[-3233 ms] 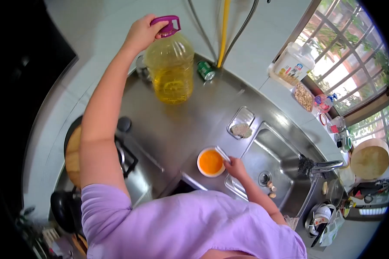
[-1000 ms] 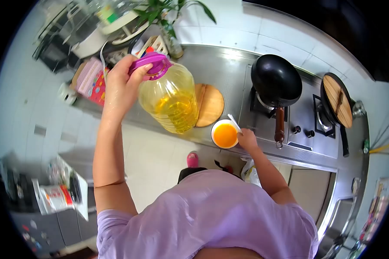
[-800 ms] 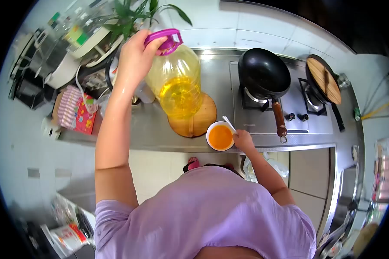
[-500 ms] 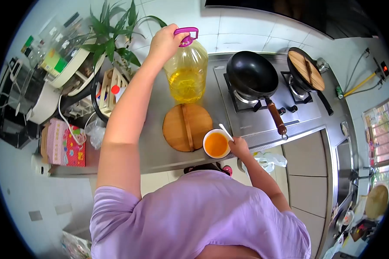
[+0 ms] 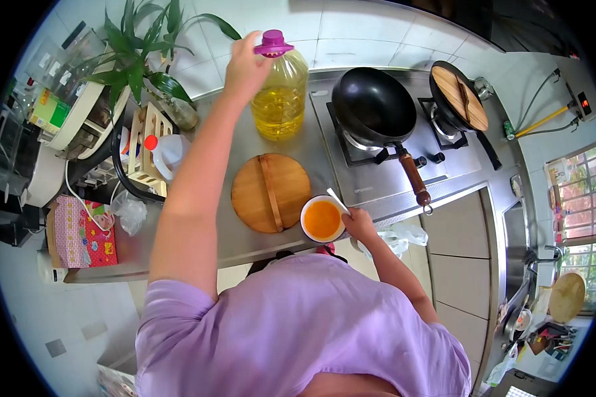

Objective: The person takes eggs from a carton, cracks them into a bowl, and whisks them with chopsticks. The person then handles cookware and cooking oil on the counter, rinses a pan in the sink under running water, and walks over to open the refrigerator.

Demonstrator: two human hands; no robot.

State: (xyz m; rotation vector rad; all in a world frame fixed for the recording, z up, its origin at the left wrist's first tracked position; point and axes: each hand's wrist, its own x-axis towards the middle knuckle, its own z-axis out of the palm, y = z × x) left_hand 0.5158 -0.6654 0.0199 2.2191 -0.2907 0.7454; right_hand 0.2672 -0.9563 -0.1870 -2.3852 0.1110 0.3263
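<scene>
My left hand [image 5: 247, 68] is closed at the purple handle and collar of a large clear oil jug [image 5: 279, 109], which is partly filled with yellow oil. The jug stands upright at the back of the counter, its purple cap on top. At the front edge, my right hand [image 5: 360, 225] grips the right side of a white bowl [image 5: 304, 228] that holds orange liquid like beaten egg. A white utensil handle [image 5: 338, 200] slants across the bowl's rim to my right fingers; its kind is unclear. A round wooden lid [image 5: 248, 193] lies left of the bowl.
A black wok [image 5: 375, 106] sits on the left burner, its wooden handle pointing toward me. On the right burner is a black pan with a wooden lid [image 5: 453, 92]. Left are a leafy plant [image 5: 136, 63], a cream rack [image 5: 142, 149] and a patterned box [image 5: 89, 231].
The view has shifted slightly. The oil jug sits a little farther back and looks turned, its handle now on my hand's side. My right hand stays at the bowl.
</scene>
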